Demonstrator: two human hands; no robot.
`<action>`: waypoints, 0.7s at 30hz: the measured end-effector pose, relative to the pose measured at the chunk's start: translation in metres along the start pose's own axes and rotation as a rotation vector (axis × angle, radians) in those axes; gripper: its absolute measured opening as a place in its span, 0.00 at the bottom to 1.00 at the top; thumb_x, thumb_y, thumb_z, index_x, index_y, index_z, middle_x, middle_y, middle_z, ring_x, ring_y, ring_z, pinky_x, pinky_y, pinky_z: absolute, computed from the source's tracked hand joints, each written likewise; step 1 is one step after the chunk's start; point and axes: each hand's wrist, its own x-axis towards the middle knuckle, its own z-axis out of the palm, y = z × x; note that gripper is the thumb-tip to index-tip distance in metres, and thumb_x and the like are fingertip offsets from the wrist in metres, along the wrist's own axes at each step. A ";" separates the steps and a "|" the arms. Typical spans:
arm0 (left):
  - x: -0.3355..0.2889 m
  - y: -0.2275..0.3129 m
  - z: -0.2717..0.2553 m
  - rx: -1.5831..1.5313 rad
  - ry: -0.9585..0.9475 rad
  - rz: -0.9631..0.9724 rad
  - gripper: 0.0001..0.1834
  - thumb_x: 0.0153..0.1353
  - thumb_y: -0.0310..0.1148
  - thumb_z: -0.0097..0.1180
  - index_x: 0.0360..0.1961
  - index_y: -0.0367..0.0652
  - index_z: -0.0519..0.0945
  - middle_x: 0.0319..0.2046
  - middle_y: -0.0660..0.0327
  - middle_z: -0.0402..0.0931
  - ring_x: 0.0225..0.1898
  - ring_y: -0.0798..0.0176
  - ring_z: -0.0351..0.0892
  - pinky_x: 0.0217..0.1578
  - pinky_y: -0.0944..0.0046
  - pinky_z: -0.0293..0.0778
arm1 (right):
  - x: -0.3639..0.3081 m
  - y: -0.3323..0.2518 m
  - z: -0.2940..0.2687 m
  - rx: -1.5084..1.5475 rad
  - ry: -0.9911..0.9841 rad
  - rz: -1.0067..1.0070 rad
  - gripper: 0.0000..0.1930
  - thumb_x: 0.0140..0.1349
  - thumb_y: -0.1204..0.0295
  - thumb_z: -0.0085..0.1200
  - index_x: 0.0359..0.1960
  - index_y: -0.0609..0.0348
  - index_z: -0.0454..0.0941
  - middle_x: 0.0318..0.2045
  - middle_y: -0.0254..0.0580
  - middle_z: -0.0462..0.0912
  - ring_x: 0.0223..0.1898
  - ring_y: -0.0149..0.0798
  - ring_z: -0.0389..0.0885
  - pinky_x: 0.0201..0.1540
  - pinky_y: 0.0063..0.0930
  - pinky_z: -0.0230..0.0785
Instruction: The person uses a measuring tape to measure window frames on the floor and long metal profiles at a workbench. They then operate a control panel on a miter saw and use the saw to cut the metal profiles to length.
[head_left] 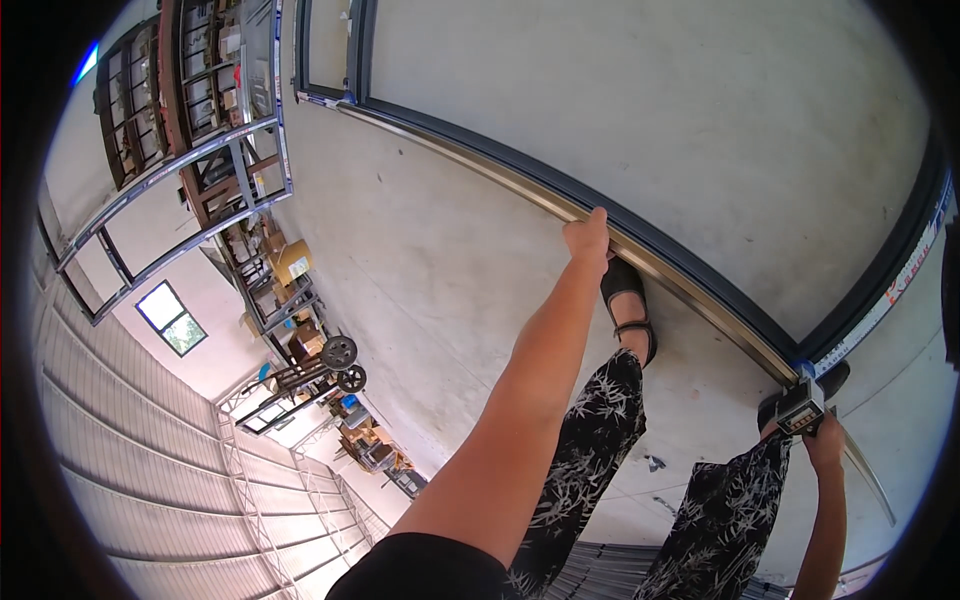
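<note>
A large dark grey metal frame (700, 270) stands in front of me, with a gold-brown strip (480, 172) along its near edge. My left hand (588, 236) is closed over this near edge, its thumb on top. Out at the right, near the frame's corner, my right hand (826, 440) is closed on a small boxy thing (800, 408) with light and dark faces. The boxy thing is against or very close to the corner; its exact kind I cannot make out. Most fingers of both hands are hidden behind what they hold.
My shoe (630, 310) stands on the concrete floor (430, 300) just under the frame's edge. A thin pale strip (868, 475) sticks out beside my right hand. Leftward are another metal frame (165, 180), a wheeled cart (310, 375), a cardboard box (292, 262) and loaded shelves (205, 70).
</note>
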 end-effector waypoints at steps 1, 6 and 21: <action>0.006 -0.004 -0.001 -0.001 -0.014 0.001 0.20 0.53 0.37 0.57 0.38 0.32 0.69 0.31 0.50 0.73 0.27 0.54 0.77 0.22 0.52 0.77 | 0.001 -0.002 0.001 -0.055 0.003 0.042 0.24 0.38 0.73 0.62 0.42 0.60 0.72 0.33 0.56 0.77 0.37 0.57 0.75 0.38 0.44 0.68; 0.047 -0.027 -0.013 0.081 -0.228 -0.013 0.19 0.57 0.46 0.52 0.36 0.40 0.71 0.21 0.57 0.65 0.19 0.60 0.68 0.13 0.58 0.65 | -0.011 -0.018 -0.007 -0.214 0.176 -0.043 0.27 0.36 0.67 0.67 0.39 0.60 0.69 0.34 0.50 0.72 0.38 0.53 0.71 0.40 0.43 0.65; 0.002 -0.002 -0.002 0.128 -0.093 -0.072 0.25 0.53 0.43 0.56 0.44 0.34 0.68 0.37 0.51 0.73 0.31 0.53 0.78 0.31 0.52 0.79 | -0.041 -0.033 -0.055 -0.136 0.103 0.030 0.24 0.41 0.69 0.64 0.43 0.56 0.71 0.40 0.44 0.74 0.45 0.46 0.71 0.47 0.37 0.64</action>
